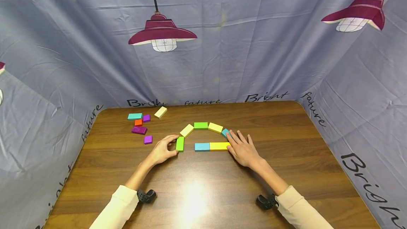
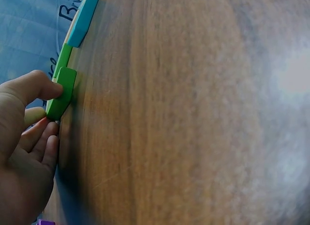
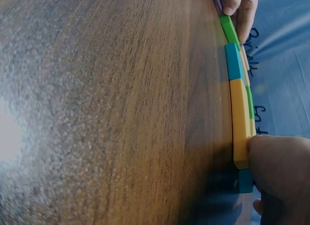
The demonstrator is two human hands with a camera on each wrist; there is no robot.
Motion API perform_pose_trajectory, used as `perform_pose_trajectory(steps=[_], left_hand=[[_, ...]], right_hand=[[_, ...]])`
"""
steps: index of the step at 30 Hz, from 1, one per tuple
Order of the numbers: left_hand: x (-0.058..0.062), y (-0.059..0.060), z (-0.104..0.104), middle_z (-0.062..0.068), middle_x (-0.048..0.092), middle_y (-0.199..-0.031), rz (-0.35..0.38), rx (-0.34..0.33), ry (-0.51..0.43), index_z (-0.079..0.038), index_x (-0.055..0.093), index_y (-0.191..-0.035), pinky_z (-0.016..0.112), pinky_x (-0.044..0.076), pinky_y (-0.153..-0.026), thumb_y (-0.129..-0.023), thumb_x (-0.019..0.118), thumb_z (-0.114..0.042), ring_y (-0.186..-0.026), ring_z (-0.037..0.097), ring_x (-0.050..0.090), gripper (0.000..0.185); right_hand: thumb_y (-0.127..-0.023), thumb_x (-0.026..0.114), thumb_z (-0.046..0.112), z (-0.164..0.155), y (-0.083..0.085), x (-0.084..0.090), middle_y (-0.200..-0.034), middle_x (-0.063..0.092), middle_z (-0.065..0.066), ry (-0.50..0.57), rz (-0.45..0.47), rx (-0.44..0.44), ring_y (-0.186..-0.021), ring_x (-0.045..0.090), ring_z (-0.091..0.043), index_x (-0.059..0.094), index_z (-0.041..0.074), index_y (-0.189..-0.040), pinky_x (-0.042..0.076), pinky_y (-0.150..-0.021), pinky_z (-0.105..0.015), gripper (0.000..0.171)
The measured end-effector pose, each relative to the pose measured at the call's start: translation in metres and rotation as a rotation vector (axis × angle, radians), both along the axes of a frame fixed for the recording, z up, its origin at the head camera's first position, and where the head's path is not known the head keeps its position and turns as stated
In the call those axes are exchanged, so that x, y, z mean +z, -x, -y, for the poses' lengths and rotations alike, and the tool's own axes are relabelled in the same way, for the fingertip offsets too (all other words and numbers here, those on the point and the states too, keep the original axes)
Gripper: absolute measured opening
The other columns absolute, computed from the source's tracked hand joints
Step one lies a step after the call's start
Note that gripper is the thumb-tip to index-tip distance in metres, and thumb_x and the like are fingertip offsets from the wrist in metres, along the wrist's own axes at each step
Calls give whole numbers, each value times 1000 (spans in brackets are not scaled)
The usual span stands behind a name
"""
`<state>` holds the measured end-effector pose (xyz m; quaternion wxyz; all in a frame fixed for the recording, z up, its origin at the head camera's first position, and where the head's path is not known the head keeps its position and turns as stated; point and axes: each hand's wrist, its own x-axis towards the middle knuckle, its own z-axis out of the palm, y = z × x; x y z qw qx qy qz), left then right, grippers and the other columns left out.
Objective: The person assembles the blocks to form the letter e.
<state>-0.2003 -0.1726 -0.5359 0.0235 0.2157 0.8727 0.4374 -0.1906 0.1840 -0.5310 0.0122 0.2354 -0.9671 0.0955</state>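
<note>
My left hand [image 1: 163, 150] pinches a green block [image 1: 180, 144] by its two ends, thumb near and fingertips far; the left wrist view shows the thumb on its end. This block stands at the left foot of an arc made with a pale yellow block [image 1: 187, 130], another green block [image 1: 201, 125], a second pale yellow block [image 1: 215, 127] and a blue block [image 1: 225, 133]. My right hand [image 1: 244, 151] lies with fingers extended and spread at the arc's right side, fingertips over the blue block. Its thumb is at the right end of a long yellow block [image 1: 219, 146], which adjoins a blue block [image 1: 201, 147].
At the table's back left lie a turquoise block [image 1: 135, 116], an orange-red block [image 1: 138, 122], a dark purple block [image 1: 139, 130], smaller violet blocks [image 1: 148, 139] and a cream block [image 1: 160, 112]. A patterned curtain [image 1: 203, 73] hangs behind the wooden table [image 1: 235, 193].
</note>
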Motion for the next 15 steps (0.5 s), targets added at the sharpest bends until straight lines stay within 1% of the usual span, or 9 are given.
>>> perform_pose_trajectory(steps=[3,6,15], left_hand=[[1,0,0,17,48,-129,18,6,5,4,50,-127,38,44,-89,-74,70,-5,-108,27,52,57],[1,0,0,16,48,-130,21,6,14,3,50,-127,37,44,-89,-74,70,-5,-109,26,52,57],[0,2,0,15,49,-128,-4,-3,27,3,51,-126,37,44,-90,-73,71,-6,-109,25,51,57]], right_hand=[[-98,41,33,0,0,0,-148,25,-12,-2,1,-1,-133,20,-37,26,9,-145,12,-98,-66,55],[-98,41,33,0,0,0,-148,25,-12,-1,5,-4,-133,19,-37,26,10,-145,12,-99,-66,55],[-98,41,34,0,-1,0,-148,25,-11,1,11,-5,-133,19,-36,25,10,-145,11,-99,-66,56]])
